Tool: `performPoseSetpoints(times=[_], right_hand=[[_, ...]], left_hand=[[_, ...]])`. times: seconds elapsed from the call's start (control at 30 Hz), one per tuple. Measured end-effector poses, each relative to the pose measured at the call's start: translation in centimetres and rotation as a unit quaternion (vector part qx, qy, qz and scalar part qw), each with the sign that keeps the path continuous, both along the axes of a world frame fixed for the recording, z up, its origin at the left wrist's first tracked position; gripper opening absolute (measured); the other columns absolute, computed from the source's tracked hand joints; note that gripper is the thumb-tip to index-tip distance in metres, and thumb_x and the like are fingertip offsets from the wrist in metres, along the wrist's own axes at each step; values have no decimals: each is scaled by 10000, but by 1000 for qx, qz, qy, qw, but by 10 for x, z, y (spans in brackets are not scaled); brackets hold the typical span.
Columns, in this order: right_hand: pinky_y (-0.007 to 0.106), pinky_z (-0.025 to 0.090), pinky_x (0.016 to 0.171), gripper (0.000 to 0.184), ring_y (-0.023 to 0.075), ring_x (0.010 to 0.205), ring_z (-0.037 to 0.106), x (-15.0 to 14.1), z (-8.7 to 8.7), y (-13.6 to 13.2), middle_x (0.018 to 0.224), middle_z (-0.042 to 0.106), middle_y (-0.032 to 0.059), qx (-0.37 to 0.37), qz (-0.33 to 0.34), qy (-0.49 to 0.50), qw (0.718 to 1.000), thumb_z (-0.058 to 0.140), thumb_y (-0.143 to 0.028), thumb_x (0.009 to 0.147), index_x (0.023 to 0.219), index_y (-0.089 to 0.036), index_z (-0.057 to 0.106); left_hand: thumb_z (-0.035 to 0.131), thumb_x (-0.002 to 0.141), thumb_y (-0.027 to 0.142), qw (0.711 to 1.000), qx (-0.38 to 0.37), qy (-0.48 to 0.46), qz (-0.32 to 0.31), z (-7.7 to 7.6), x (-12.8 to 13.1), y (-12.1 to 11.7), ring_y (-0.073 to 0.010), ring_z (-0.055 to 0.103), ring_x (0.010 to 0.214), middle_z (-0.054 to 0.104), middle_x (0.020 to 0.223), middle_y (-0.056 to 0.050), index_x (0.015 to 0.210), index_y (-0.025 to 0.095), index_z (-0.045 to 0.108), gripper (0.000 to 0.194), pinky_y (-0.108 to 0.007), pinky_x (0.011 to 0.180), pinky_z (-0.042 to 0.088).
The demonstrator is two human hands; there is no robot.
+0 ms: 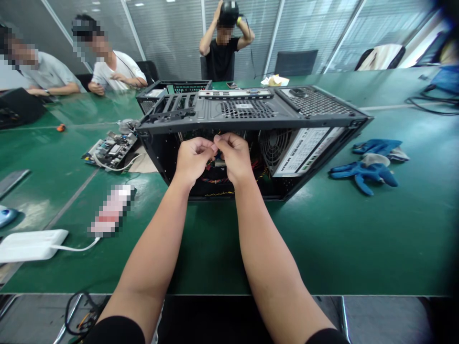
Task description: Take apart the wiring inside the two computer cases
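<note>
Head view: the computer case is stood open side nearest, presumably for access, with left hand and right hand held together there, anything pinched being indiscernible.

The left hand and right hand met, fingertips pinched close together, at the open side of a black computer case on the green bench. Blue gloves lay to its right, a circuit board to its left.

PC case is mostly black with mesh-patterned vents, table is green, gloves blue and grey.
</note>
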State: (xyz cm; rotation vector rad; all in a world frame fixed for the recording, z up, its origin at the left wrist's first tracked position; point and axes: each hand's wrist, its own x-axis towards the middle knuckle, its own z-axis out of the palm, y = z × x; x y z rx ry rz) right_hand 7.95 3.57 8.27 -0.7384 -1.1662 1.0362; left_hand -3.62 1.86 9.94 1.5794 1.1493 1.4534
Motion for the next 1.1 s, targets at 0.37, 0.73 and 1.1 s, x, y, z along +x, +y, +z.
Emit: performPoseSetpoints(times=[0.37,0.73,1.1], right_hand=[[268,395,592,367,105,635,449,0,1,1,645,445,-43,-19,4,29,999,726,-503,793,680,-212,533],[281,402,630,367,111,642,445,1,4,-3,626,421,-40,17,-36,4,999,716,-481,807,643,-209,532],[277,421,521,390,96,515,470,-2,2,-2,596,495,-44,5,35,20,999,683,-526,833,660,-223,509]], left_hand=[[751,721,227,994,-61,-75,-46,2,0,-2,-95,561,553,640,626,5,735,172,672,97,-212,505,417],[724,748,207,989,76,110,67,8,3,-9,-110,564,587,648,642,10,696,184,670,78,-229,555,419],[744,739,231,982,-94,-121,-112,-1,0,0,-77,547,532,651,638,4,711,157,656,118,-194,483,406]])
